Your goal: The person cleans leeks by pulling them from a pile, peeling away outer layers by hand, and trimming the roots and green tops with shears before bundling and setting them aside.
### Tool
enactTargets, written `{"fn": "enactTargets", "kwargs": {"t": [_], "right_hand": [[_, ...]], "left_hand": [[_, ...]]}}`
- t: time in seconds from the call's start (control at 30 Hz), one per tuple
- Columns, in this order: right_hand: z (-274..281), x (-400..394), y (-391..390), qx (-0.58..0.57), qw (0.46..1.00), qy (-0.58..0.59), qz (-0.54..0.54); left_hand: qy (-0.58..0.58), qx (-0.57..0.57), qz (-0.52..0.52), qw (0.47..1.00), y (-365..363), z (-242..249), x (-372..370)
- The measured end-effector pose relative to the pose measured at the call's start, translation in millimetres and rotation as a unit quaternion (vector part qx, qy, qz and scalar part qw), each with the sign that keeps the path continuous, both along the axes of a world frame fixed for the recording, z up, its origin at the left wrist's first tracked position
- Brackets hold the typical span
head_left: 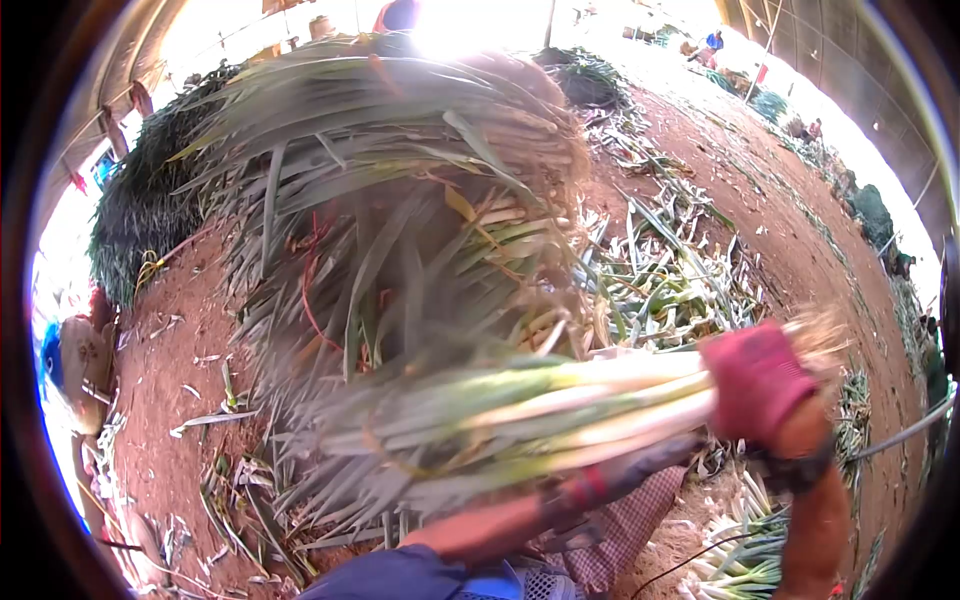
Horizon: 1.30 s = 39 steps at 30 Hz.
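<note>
My right hand (pixel 760 385), in a dark red glove, is closed around a bunch of long green onions (pixel 600 400) near the root end. The bunch lies across the view, white stalks to the right and blurred green leaves to the left. My left arm reaches under it, with a red band at the wrist. My left hand (pixel 650 465), apparently in a grey glove, is blurred below the white stalks, and its fingers cannot be made out. Just beyond stands a tall stack of green onions (pixel 400 170), leaves left and roots right.
Loose trimmed leaves (pixel 670 270) lie in a heap right of the stack. More green onions (pixel 740 560) rest on the ground at lower right. A dark green pile (pixel 150 190) stands at left on reddish soil (pixel 180 330). A person (pixel 712 45) is far off at upper right.
</note>
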State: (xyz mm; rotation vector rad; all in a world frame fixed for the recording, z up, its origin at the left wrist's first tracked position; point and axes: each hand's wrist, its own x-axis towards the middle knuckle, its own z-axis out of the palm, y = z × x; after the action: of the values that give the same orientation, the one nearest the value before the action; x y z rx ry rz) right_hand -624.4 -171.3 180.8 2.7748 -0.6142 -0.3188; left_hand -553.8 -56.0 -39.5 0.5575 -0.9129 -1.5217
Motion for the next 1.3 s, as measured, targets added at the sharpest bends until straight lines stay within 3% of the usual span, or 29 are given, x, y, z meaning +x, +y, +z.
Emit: {"fn": "enactTargets", "kwargs": {"t": [0.1,0.17,0.23,0.3,0.37,0.43,0.53,0.57,0.7,0.83,0.87,0.93,0.97,1.07,1.1,1.2,1.3], "right_hand": [[83,-45,-4,-0.083,0.991,-0.105,0.025],[126,-74,2,-0.053,0.972,-0.223,0.048],[185,-82,54,-0.125,0.978,-0.075,-0.146],[171,-115,60,-0.150,0.967,-0.061,-0.198],[117,-154,48,-0.016,0.900,-0.395,-0.184],[94,-162,62,-0.087,0.943,-0.182,-0.266],[48,-168,70,-0.104,0.924,-0.073,-0.360],[45,-169,68,-0.107,0.920,0.002,-0.377],[67,-157,75,-0.130,0.918,0.058,-0.370],[151,-113,99,-0.157,0.883,0.160,-0.412],[162,-108,110,-0.168,0.890,0.113,-0.409],[168,-102,121,-0.175,0.891,0.041,-0.417],[154,-109,115,-0.175,0.892,0.040,-0.416],[67,-154,84,-0.127,0.923,-0.135,-0.336],[66,-142,87,-0.102,0.920,-0.049,-0.375],[55,-144,83,-0.057,0.910,0.014,-0.412],[61,-155,84,-0.066,0.901,0.038,-0.428]], "left_hand": [[-0.027,-0.155,0.018,0.987,-40,85,-17],[-0.027,-0.256,0.022,0.966,-57,144,-36],[-0.007,-0.333,0.015,0.943,-70,187,-59],[0.007,-0.371,-0.004,0.929,-73,206,-72],[0.024,-0.343,-0.055,0.937,-76,193,-87],[0.105,-0.181,-0.190,0.959,-70,132,-111],[0.309,0.005,-0.245,0.919,-56,71,-154],[0.330,0.030,-0.243,0.912,-45,75,-146],[0.357,0.018,-0.288,0.888,-41,88,-138],[0.283,-0.089,-0.288,0.910,-52,151,-112],[0.339,-0.020,-0.235,0.911,-46,175,-112],[0.290,-0.053,-0.247,0.923,-65,164,-115],[0.316,-0.063,-0.238,0.916,-68,156,-114],[0.407,-0.076,-0.239,0.878,-66,115,-124],[0.427,-0.016,-0.260,0.866,-61,95,-127],[0.452,0.040,-0.269,0.850,-52,72,-136],[0.466,0.050,-0.280,0.838,-39,86,-135]]}}
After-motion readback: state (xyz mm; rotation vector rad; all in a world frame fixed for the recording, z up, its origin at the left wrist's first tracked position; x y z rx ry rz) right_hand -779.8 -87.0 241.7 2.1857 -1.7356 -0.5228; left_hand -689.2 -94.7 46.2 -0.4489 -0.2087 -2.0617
